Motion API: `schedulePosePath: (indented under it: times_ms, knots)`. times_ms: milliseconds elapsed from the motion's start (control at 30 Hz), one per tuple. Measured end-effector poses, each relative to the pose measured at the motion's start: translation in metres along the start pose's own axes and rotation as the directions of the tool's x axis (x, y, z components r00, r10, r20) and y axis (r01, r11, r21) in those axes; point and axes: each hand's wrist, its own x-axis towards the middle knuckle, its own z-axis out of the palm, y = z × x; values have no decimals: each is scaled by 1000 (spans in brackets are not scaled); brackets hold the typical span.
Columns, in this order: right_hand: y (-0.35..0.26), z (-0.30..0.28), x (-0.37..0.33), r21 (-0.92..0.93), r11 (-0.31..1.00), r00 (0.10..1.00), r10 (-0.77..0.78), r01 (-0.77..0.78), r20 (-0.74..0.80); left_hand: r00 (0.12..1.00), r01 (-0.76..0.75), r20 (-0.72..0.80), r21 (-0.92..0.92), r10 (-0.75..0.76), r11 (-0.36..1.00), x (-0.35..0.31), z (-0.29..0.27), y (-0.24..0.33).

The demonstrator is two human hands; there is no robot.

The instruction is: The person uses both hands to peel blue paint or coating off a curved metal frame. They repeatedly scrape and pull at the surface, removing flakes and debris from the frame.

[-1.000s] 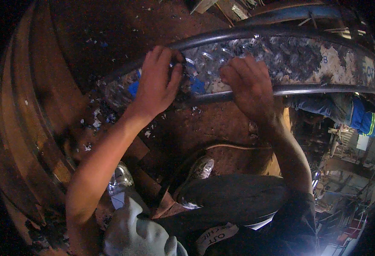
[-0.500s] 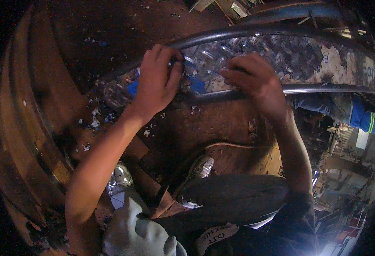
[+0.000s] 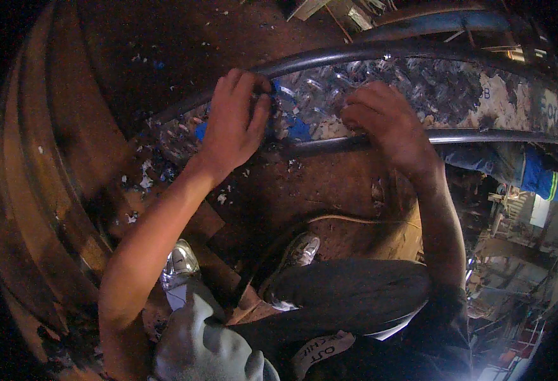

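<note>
A long curved step board stretches across the upper half of the view. Its treaded metal face carries torn, peeling paper film, with blue scraps near the middle. Dark round tubes run along its far edge and near edge. My left hand rests over its left part, fingers curled down by the far tube and thumb bent inward; what lies under them is hidden. My right hand is over the treaded face just above the near tube, fingers drawn together. Whatever they pinch does not show.
Small paper scraps litter the brown floor at left. Curved rusty metal bands line the left side. A cable crosses the floor near my shoes. Wooden slats lie beyond the board. Blue clothing shows at right.
My right hand has drawn slightly to the right over the board, its fingers curling in more. The left hand keeps its place on the board. The whole view has shifted a little.
</note>
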Motion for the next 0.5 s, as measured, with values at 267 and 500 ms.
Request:
schedulePosePath:
  times_ms: [267, 500]
  knots:
    - [3, -1, 0, 52, 999, 999, 10, -8, -44, 999, -36, -19, 44, 37, 998, 1, 4, -2]
    - [4, 8, -5, -2, 1000, 999, 29, -29, -13, 999, -31, -29, -3, 31, 1000, 1, 3, 0]
